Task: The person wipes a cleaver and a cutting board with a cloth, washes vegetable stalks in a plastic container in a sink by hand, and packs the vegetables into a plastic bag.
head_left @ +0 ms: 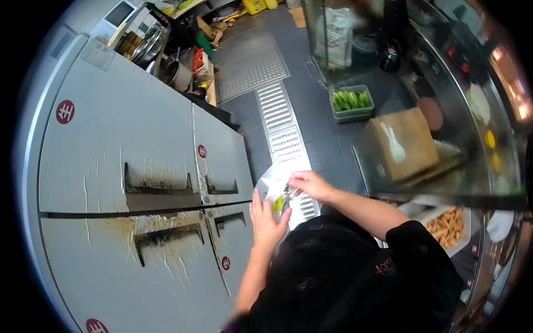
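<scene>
A clear, shiny plastic bag (267, 178) with a yellow-green patch is in front of my body, above the floor drain. My left hand (267, 225) holds its near left side, fingers along the plastic and thumb on the other side of the yellow-green patch. At the upper right edge, the fingertips of my right hand (312, 186) are pinched together on the plastic. I cannot make out whether the yellow-green is printing or contents.
White fridge doors (116, 133) with dark handles stand close on the left. A slotted drain cover (279, 114) runs along the dark floor. To the right are a tub of green vegetables (352, 114), a cardboard box (413, 136) and a tray of brown pieces (463, 247).
</scene>
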Demonstrator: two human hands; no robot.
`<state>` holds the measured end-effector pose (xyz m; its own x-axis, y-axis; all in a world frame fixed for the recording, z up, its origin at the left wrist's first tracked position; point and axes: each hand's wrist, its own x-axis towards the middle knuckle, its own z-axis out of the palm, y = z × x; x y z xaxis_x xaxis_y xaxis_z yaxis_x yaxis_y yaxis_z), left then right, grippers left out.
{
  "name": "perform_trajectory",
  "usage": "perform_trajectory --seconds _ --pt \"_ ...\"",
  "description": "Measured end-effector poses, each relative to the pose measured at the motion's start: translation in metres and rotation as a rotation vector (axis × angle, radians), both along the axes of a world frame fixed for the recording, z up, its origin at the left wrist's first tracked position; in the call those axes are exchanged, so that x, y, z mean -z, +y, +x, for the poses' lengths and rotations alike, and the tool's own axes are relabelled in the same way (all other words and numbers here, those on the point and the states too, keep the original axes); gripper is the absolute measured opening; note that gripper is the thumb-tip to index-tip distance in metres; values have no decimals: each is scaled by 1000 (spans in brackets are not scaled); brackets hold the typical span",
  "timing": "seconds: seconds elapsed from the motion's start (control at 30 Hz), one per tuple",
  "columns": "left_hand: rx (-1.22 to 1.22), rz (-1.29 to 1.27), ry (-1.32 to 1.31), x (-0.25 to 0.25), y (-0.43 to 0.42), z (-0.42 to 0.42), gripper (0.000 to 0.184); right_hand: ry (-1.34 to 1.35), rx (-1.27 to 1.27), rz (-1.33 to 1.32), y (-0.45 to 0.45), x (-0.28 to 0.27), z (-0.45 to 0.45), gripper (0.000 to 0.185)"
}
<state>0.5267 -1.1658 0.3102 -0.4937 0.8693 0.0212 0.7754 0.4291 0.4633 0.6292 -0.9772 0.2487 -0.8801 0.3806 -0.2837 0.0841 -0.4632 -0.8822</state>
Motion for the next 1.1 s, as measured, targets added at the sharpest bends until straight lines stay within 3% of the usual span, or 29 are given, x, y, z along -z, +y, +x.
perform_trajectory --seconds 0.17,0.27,0.3,0.4,0.53,0.57,0.6,0.77,0.87,0.9,1.0,1.1 --pt "-327 336 -147 7 59 -70 73 101 -42 -183 111 -30 -37 24" --pt "-586 489 -1500 21 107 -121 70 16 32 -155 149 -27 -71 23" --pt "-465 526 -1654 30 124 -142 68 -2 46 -139 165 -9 -79 22" --pt "-563 347 -1443 29 186 -187 68 -30 148 -103 202 1 -121 19" --pt "-552 176 -1859 54 261 -289 69 -32 277 -151 269 -12 -186 20" --pt "-533 127 -1851 62 281 -314 66 -28 331 -144 287 -12 -199 21" --pt "-302 161 -1955 77 316 -342 65 -31 388 -144 314 -11 -217 21" --pt "-352 2 -1816 63 408 -437 54 0 460 -111 387 -19 -290 20" --pt "-312 -61 -1953 58 456 -486 47 16 517 -149 428 -28 -332 19" --pt "-357 -46 -1994 56 472 -498 43 -26 598 -120 443 -14 -344 20" --pt "-417 59 -1738 71 515 -543 40 -152 617 -119 491 -21 -399 19" --pt "-459 280 -1572 73 572 -595 27 -264 516 -28 557 3 -441 15"
